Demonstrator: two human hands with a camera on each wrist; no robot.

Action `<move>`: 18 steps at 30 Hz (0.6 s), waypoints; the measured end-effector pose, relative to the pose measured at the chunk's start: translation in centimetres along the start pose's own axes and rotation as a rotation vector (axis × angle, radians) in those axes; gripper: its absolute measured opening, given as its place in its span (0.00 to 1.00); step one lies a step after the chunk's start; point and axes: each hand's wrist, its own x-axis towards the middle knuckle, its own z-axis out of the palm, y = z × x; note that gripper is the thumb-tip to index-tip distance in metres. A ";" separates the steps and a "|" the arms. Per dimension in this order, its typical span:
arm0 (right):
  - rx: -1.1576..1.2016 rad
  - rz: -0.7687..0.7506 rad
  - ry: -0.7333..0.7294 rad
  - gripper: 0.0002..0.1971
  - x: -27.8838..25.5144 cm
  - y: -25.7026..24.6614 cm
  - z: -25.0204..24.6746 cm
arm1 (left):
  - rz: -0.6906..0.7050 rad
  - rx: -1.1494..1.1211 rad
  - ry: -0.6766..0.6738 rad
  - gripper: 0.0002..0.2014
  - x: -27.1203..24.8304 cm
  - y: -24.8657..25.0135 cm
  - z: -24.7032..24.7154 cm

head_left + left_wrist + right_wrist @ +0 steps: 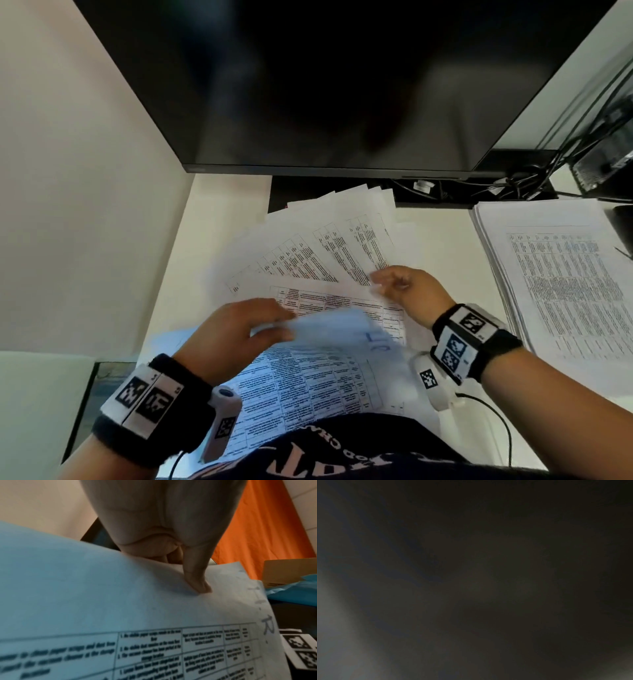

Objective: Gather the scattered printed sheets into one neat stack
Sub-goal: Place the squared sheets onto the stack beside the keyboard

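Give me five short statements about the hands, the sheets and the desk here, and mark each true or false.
1. The left hand holds a raised sheet. True.
2. The monitor shows a lit spreadsheet. False: its screen is dark.
3. The fanned sheets already form one neat stack. False: they lie spread out and overlapping.
4. A separate paper stack lies at the right of the desk. True.
5. The right hand rests on that right-side stack. False: it is at the fanned sheets.
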 end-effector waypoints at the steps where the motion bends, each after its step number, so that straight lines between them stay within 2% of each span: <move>1: -0.094 -0.015 -0.023 0.16 0.3 -0.1 0.6 | 0.008 0.023 -0.021 0.05 -0.3 -0.3 -0.1; 3: -0.347 -0.055 -0.038 0.25 0.9 -0.8 1.7 | -0.004 0.017 -0.012 0.13 -0.9 -0.6 -0.1; 5: -0.550 -0.052 -0.033 0.31 1.2 -1.5 2.6 | -0.062 0.007 0.013 0.11 -1.3 -0.8 -0.4; 7: -0.626 0.006 -0.048 0.29 1.5 -1.9 3.2 | -0.092 -0.004 0.048 0.09 -1.8 -1.0 -0.5; 10: -0.440 0.058 -0.013 0.21 1.6 -1.9 2.9 | -0.122 -0.027 0.079 0.12 -2.2 -1.1 -0.8; 13: -0.189 0.089 0.156 0.12 2.2 -1.9 2.0 | -0.126 -0.021 0.114 0.13 -2.5 -1.1 -1.0; 18: -0.153 0.087 0.270 0.11 3.4 -1.8 1.3 | -0.151 -0.033 0.160 0.14 -2.5 -1.0 -1.3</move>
